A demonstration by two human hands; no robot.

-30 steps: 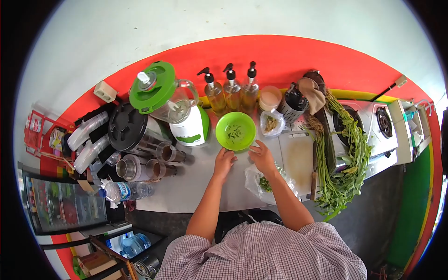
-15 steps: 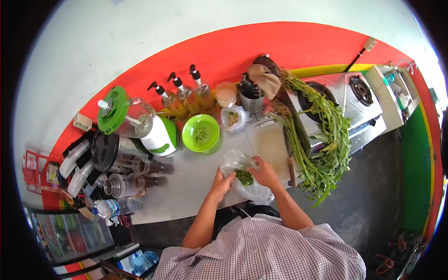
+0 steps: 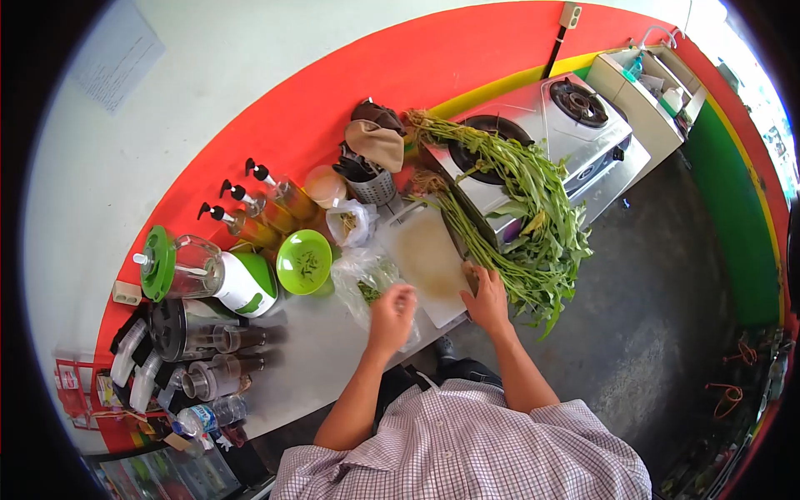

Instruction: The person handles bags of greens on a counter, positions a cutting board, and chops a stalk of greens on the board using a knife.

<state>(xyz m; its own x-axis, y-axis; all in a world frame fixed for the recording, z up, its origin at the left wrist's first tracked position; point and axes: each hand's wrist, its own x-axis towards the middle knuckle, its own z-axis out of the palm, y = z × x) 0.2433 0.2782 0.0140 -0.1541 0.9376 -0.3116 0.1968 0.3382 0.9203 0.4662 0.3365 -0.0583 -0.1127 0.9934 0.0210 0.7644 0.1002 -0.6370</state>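
My left hand [image 3: 393, 314] is curled closed over the front of a clear plastic bag [image 3: 367, 271]. Blur hides whatever may be between its fingers. Chopped green leaves [image 3: 368, 292] show inside the bag, which lies on the table. At the right edge of a white cutting board [image 3: 427, 254], my right hand [image 3: 489, 302] is closed around the wooden handle of a knife [image 3: 471, 275]; fingers cover much of the handle. Long-stemmed leafy greens [image 3: 533, 212] lie just beyond that hand, partly over the stove.
A green bowl [image 3: 303, 262] holding leaf pieces stands left of the bag. Behind are a small bag [image 3: 350, 223], pump bottles [image 3: 287, 200] and a utensil holder [image 3: 374, 187]. A blender [image 3: 246, 283] stands left; a gas stove [image 3: 575, 150] is at the right.
Both hands have left the bag of chopped leaves, now lying on the table. My right hand has gone to the knife at the board's edge. The view has turned right.
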